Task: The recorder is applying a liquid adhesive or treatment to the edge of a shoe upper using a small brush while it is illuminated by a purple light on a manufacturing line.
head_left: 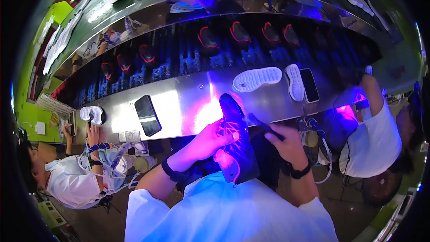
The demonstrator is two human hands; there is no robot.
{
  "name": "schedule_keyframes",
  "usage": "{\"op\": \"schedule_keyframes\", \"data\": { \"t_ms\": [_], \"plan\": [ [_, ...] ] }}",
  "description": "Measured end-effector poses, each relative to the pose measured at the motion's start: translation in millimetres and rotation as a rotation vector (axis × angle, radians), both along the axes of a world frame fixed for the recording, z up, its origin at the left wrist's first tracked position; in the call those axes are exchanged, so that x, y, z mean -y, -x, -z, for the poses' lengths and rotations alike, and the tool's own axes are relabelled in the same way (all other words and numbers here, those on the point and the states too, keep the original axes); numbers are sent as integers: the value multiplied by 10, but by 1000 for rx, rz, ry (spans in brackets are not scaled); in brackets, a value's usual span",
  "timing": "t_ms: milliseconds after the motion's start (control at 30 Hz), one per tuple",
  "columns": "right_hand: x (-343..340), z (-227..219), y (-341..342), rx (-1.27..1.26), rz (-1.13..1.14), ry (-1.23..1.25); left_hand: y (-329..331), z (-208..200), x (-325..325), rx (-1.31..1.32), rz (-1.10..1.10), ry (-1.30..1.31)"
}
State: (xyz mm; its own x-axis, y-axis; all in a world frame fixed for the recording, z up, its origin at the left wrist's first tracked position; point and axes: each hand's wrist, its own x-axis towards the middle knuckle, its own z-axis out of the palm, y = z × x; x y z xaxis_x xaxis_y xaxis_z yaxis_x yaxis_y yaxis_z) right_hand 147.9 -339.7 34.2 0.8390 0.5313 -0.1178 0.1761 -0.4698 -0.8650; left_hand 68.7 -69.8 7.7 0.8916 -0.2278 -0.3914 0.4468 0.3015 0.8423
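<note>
In front of my body, my left hand (209, 142) grips a dark shoe upper (238, 141) with a reddish collar, the toe pointing away from me. Violet-pink light falls on the shoe and on that hand. My right hand (287, 142) is closed around the handle of a dark brush (260, 122). The brush's tip is close to the shoe's right side; whether it touches cannot be told. Beyond the shoe, a white shoe sole (257, 79) lies on the metal bench (179, 92), with a second white sole (294, 82) to its right.
Phones lie on the bench, one at left (148, 115) and another (309, 85) beside the second sole. Dark shoe uppers (240, 32) stand along a conveyor (192, 60) behind it. A person (74, 179) at left handles a sole; another person (374, 141) sits at right.
</note>
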Motion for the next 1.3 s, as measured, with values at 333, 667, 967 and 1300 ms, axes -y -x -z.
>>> {"op": "schedule_keyframes", "data": {
  "t_ms": [333, 667, 967, 1300],
  "plan": [
    [233, 20, 247, -241, -198, -65, 138, 214, -304, 30, -239, 83],
    [218, -286, 4, -256, -212, 22, 177, 28, -262, -44, -344, 158],
    [401, -326, 89, 88, -202, 110, 135, 82, -171, -204, -382, 203],
    [239, -634, -223, 257, -241, 134, 186, -22, 29, -523, -339, 621]
  ]
}}
